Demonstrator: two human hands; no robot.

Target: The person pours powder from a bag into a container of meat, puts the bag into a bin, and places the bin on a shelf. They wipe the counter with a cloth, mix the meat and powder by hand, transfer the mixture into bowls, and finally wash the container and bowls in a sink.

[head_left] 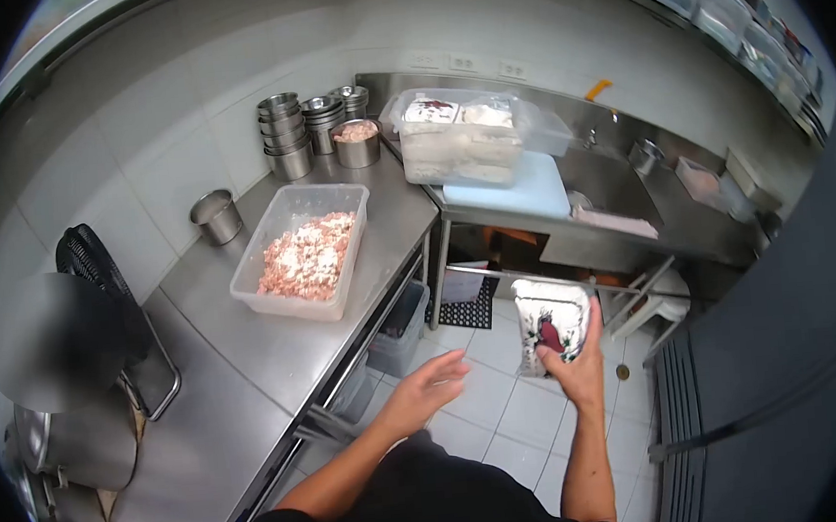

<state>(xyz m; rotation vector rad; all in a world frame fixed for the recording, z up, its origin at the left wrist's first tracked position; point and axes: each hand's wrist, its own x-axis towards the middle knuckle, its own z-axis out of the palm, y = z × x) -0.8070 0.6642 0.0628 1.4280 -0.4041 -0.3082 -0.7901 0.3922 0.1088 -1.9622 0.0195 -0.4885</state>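
In my right hand [576,371] is a clear plastic packet of white powder [561,311] with a dark red and green print. The thumb presses on its front, and the fingers go behind it. The packet is held above the floor, out from the counter. My left hand [430,390] hangs in the air left of the packet, apart from it, its fingers stretched out and holding nothing. On the steel counter, beyond my left hand, a translucent plastic tub [353,251] contains ground meat [291,271] with white powder scattered on top.
A metal cup [216,218] stands by the wall, near stacked metal cups [282,134] and one filled with meat [358,148]. A plastic box of similar packets [458,150] rests on a light blue board [540,185] beside the sink. A white stool [656,296] is below.
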